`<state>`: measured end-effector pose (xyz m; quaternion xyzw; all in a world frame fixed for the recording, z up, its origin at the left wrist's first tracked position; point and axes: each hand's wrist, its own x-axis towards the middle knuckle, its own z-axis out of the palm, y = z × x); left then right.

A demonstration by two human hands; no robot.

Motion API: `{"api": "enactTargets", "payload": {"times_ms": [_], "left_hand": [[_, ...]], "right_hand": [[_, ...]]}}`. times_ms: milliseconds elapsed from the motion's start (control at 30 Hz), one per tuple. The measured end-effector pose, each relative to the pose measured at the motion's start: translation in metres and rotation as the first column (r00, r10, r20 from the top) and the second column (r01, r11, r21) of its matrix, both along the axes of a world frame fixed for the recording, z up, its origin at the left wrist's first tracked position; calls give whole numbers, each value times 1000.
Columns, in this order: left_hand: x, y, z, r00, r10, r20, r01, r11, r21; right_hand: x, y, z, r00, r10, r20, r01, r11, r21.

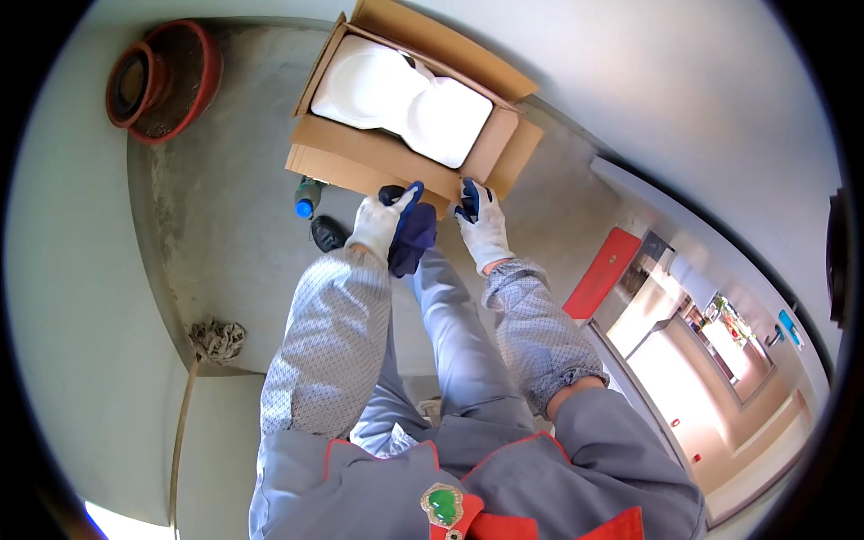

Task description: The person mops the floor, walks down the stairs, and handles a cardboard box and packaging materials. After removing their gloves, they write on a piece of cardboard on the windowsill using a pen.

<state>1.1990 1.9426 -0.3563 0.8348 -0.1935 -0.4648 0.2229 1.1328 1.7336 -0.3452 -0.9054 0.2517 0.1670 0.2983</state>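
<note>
While reaching fwd w/ both hands, counting 1 open cardbd box (pixel 491 144) on floor (pixel 261 117) near wall (pixel 666 81), 1 white foam insert (pixel 387 90) sitting inside, 2 blue-palmed gloves, 1 dk purple cloth (pixel 412 241). Seeing L hand (pixel 376 220) bending fingers at near flap (pixel 369 162), just beside cloth; unable to tell whether gripping it. Seeing R hand (pixel 484 220) curling fingers by box's near R corner; unable to tell whether grasping cardbd.

Also logging 1 blue-capped bottle (pixel 307 194) and 1 blk shoe (pixel 328 234), crowding space L of L hand. Farther L, noting 1 red-rimmed pot (pixel 186 72) and 1 mop (pixel 218 342); at R, 1 red panel (pixel 601 274) near doorway.

Watching flaps splaying outward, far one approaching wall. Finding floor stretching betw. pot and box, also R of box.
</note>
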Motion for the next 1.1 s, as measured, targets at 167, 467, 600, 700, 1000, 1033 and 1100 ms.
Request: {"api": "enactTargets", "payload": {"times_ms": [167,467,600,700,1000,1033,1100], "left_hand": [[7,-19,-21,979,195,60,-193,980,-41],[-11,-17,-43,1000,26,-3,-26,1000,9],[-12,-13,-49,999,-10,-45,12,998,63],[-8,-10,-46,998,55,-26,-53,997,51],[6,16,-59,873,480,-90,-479,877,37],[3,17,-60,868,496,-29,-497,868,-21],[-40,25,-142,635,734,-242,-772,613,-166]], "right_hand": [[-10,-27,-11,828,-553,-98,547,754,365],[40,-62,-5,873,-479,89,488,862,-140],[77,-90,-28,939,-329,-100,330,944,-12],[102,-72,-10,986,111,-125,-131,977,-166],[152,-50,21,913,395,100,-285,794,-536],[161,-48,16,897,440,-50,-399,753,-523],[188,-42,3,793,507,-337,-609,653,-450]]}}
